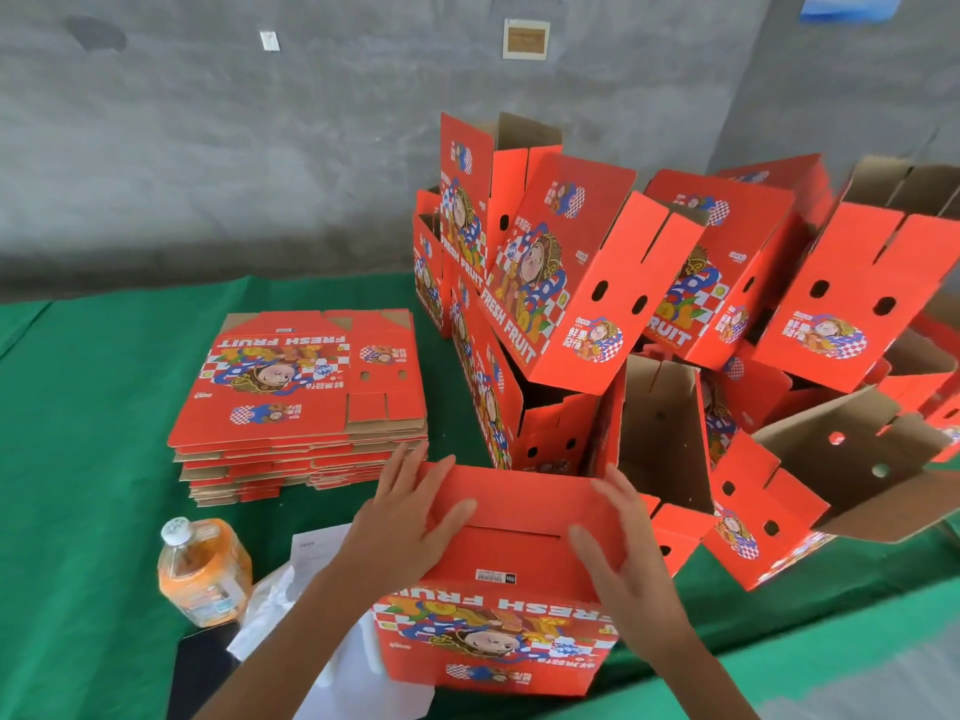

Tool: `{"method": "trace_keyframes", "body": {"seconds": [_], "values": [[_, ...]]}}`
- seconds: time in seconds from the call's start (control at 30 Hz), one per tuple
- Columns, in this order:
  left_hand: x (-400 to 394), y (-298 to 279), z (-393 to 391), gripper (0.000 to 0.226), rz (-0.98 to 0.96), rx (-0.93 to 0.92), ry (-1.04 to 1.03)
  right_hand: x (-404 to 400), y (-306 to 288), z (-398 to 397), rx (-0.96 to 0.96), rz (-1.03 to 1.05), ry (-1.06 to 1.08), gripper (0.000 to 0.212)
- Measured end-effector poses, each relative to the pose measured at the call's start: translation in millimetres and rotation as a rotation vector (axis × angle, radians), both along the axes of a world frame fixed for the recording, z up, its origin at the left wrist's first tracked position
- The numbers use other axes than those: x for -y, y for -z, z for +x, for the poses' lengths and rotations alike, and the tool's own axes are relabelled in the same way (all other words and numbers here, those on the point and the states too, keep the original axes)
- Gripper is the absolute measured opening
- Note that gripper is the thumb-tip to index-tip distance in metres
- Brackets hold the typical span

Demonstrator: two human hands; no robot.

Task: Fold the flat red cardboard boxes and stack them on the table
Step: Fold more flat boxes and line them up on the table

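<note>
Both hands, left [402, 517] & right [626, 532], pressed flat-fingered on red box [511, 589] top flaps; light, stiff cardboard, prob. best held at side walls.

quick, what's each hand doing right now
Left hand: open, fingers flat on the red box top flap.
Right hand: open, pressing the same flap.

We see a bright, evenly lit scene with soft, diffuse light and only faint shadows under the stack of flat boxes [301, 402]. No harsh glare shows. The wide lens bends the table [78, 459] edges and wall [208, 148] lines outward. The far wall looks slightly soft; the near corners smear.
</note>
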State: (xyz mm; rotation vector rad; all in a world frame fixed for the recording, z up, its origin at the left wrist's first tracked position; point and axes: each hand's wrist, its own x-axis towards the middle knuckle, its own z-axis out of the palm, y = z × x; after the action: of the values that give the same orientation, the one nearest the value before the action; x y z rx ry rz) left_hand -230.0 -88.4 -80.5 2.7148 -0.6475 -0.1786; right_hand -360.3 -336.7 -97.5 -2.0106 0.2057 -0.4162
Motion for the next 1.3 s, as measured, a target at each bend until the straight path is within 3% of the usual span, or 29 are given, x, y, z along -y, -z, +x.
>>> {"method": "trace_keyframes", "body": {"seconds": [0.07, 0.17, 0.27, 0.47, 0.57, 0.63, 0.73, 0.83, 0.97, 1.03, 1.13, 1.3], "values": [[-3.1, 0.4, 2.2, 0.090, 0.021, -0.010, -0.051, -6.2, 1.2, -1.0, -0.047, 0.264, 0.150, 0.043], [-10.7, -2.1, 6.2, 0.108, 0.012, -0.100, -0.097, -8.4, 5.2, 4.5, -0.334, 0.560, 0.273, 0.029], [-17.0, 0.6, 7.8, 0.111, -0.044, -0.162, -0.143, 2.2, 8.5, 10.4, -0.599, 0.715, 0.299, 0.058], [-25.7, 12.0, 4.7, 0.059, -0.233, -0.158, -0.338, 19.9, 14.7, -2.2, -1.015, 0.489, 0.139, 0.098], [-35.1, 8.6, 1.3, 0.051, -0.262, -0.210, -0.336, 21.9, 19.9, -16.2, -1.023, 0.339, 0.038, 0.076], [-42.7, 6.2, 0.8, 0.048, -0.298, -0.215, -0.347, 19.9, 12.7, -9.2, -0.992, 0.360, 0.065, 0.084], [-61.5, -2.2, 8.3, 0.046, -0.411, -0.193, -0.414, 6.8, -19.1, 23.2, -1.040, 0.196, -0.004, 0.094], [-87.9, -10.5, 17.1, 0.048, -0.556, -0.102, -0.538, -7.5, -56.1, 44.2, -0.960, 0.220, -0.122, 0.095], [-122.0, -35.6, 29.5, 0.061, -0.825, 0.056, -0.702, -27.8, -113.4, 55.5, -0.644, 0.279, -0.312, 0.057], [-132.1, -47.2, 30.5, 0.063, -0.945, 0.090, -0.705, -37.0, -137.6, 57.0, -0.448, 0.249, -0.326, 0.052], [-132.9, -53.6, 27.7, 0.047, -0.985, 0.065, -0.636, -49.4, -160.5, 52.5, -0.158, 0.065, -0.394, 0.053], [-80.3, -83.1, 16.5, 0.026, -1.146, 0.033, -0.367, -61.1, -178.3, 31.3, 0.229, -0.470, -0.330, 0.052]]}}
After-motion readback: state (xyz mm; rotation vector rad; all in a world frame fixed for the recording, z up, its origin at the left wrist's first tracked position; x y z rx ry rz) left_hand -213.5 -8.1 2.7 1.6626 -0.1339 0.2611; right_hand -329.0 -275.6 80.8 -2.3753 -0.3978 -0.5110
